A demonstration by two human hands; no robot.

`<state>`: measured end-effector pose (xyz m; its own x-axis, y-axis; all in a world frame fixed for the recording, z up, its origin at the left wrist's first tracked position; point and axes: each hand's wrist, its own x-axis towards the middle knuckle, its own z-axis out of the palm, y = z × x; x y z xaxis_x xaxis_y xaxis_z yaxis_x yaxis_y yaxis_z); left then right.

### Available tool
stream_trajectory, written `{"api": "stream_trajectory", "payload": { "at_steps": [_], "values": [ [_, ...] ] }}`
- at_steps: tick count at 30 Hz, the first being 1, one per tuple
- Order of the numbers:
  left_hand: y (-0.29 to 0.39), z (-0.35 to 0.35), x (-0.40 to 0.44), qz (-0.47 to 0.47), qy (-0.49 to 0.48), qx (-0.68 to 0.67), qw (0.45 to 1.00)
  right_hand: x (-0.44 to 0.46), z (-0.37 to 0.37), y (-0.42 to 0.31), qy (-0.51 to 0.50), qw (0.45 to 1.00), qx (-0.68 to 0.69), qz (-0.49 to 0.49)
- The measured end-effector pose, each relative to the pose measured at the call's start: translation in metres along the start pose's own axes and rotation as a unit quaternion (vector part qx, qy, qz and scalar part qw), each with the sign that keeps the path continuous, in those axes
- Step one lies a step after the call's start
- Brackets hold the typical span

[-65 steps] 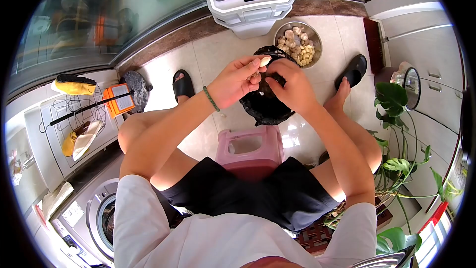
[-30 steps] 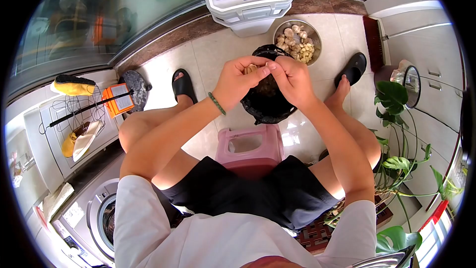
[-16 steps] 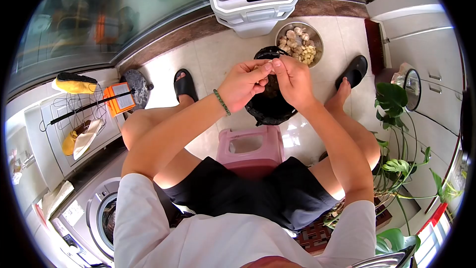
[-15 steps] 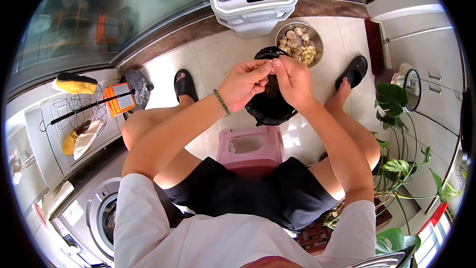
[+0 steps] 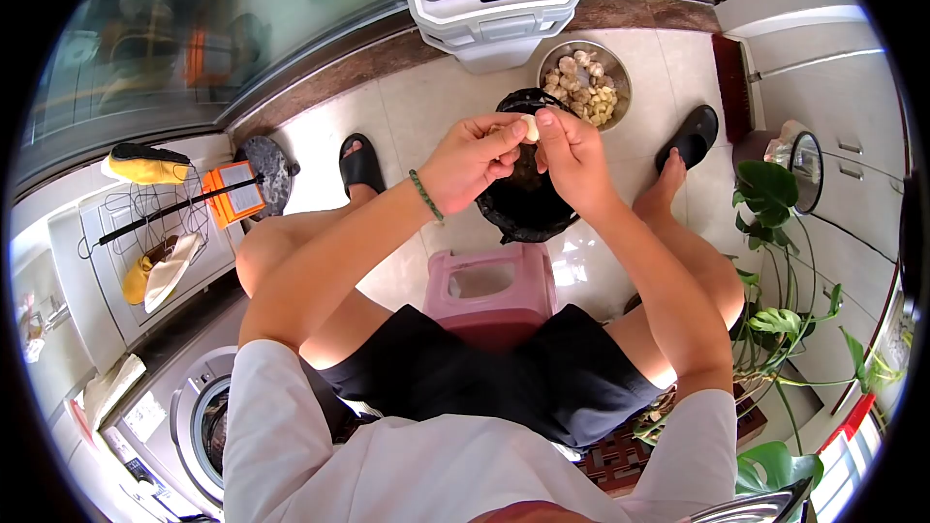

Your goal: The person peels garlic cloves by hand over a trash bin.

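Note:
A pale garlic clove [image 5: 530, 129] sits between the fingertips of both hands. My left hand [image 5: 472, 157], with a green bead bracelet at the wrist, pinches it between thumb and forefinger. My right hand [image 5: 575, 157] is closed, its thumb and finger tips pressed at the clove's right side; any bit of skin in them is too small to make out. Below the hands stands a bin lined with a black bag [image 5: 528, 218], dark scraps inside. Beyond it, a steel bowl [image 5: 625, 73] holds whole garlic bulbs [image 5: 573, 73] and peeled cloves [image 5: 603, 102].
A pink stool [image 5: 446, 286] stands between my legs. Beyond the bin is a grey-white container [image 5: 489, 29]. A leafy plant [image 5: 770, 194] and white cabinets [image 5: 823, 48] are on the right. To the left are a washing machine [image 5: 184, 416] and an orange box [image 5: 234, 192].
The hands have parted slightly at the fingertips, and the pale clove shows more plainly between them. The bin and bowl are where they were.

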<state>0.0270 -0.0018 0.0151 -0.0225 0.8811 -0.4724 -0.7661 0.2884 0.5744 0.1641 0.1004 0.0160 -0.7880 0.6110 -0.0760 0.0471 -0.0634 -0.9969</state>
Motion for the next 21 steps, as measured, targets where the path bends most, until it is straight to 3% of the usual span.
{"api": "stream_trajectory", "payload": {
  "at_steps": [10, 12, 16, 21],
  "values": [
    [0.007, -0.007, -0.005, 0.02, -0.01, 0.063, 0.998, -0.003, -0.012, 0.006, -0.036, 0.994, 0.095, 0.041],
    [0.009, -0.004, -0.007, 0.009, 0.021, 0.075, 0.997, -0.004, -0.012, 0.008, -0.036, 0.998, 0.011, -0.042],
    [0.012, -0.008, -0.007, -0.002, 0.031, 0.095, 0.995, -0.006, -0.013, 0.007, -0.034, 0.992, -0.085, -0.088],
    [0.009, -0.02, -0.004, -0.014, -0.015, 0.09, 0.996, -0.007, -0.014, 0.006, -0.045, 0.994, -0.051, -0.085]
  ]
}}
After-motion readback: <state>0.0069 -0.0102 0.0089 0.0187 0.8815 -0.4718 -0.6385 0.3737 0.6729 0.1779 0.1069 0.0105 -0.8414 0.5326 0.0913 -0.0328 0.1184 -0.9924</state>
